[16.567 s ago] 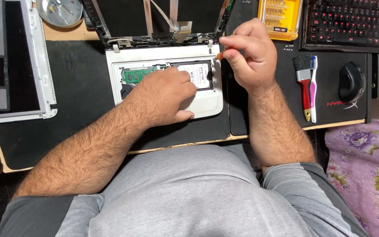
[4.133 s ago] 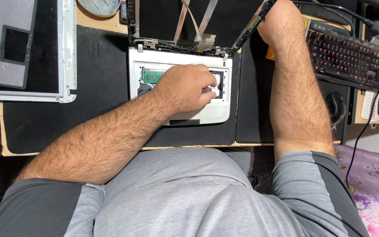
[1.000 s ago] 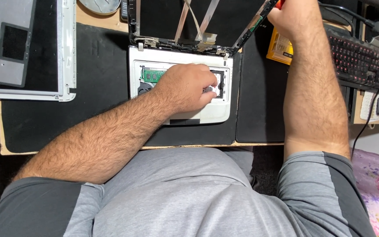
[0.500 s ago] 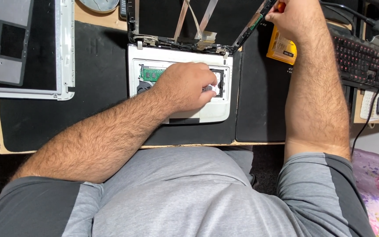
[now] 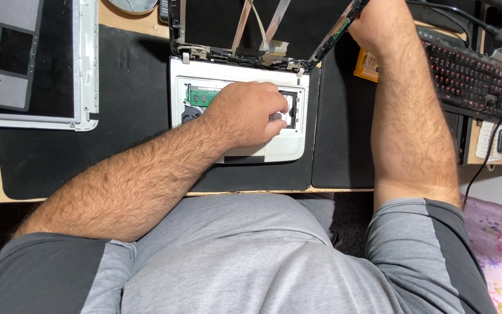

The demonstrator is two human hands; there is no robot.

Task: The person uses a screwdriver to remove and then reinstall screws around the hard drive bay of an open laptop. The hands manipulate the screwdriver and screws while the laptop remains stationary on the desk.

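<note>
Head view, looking down over a grey shirt at a wooden table (image 5: 135, 20) covered by black rubber work mats (image 5: 129, 116). At centre lies an opened white plastic laptop base (image 5: 286, 150), keyboard deck removed, a green memory board (image 5: 203, 96) exposed in its upper left part. The left hand (image 5: 251, 113) rests palm down on this base, fingers curled loosely together, fingertips (image 5: 278, 123) pressed onto a small white part at the right side of the open bay; whether anything is pinched beneath cannot be told. Just beyond the base stands the laptop's black screen frame (image 5: 216, 26), panel out, with flat ribbon cables (image 5: 262, 26) hanging across the dark opening. The right hand (image 5: 379, 20) reaches up to the top edge of view, beside the frame's right strut; its fingers are cut off by the picture edge, so its grip cannot be told. Near that wrist sits a yellow plastic case (image 5: 367, 64), partly hidden by the forearm. To the right, a black keyboard with red-lit keys (image 5: 466, 75). Far left, a grey flat display panel in a white bezel (image 5: 30, 64) lies on the mat. A patch of purple flowered fabric (image 5: 501, 244) shows at lower right.
</note>
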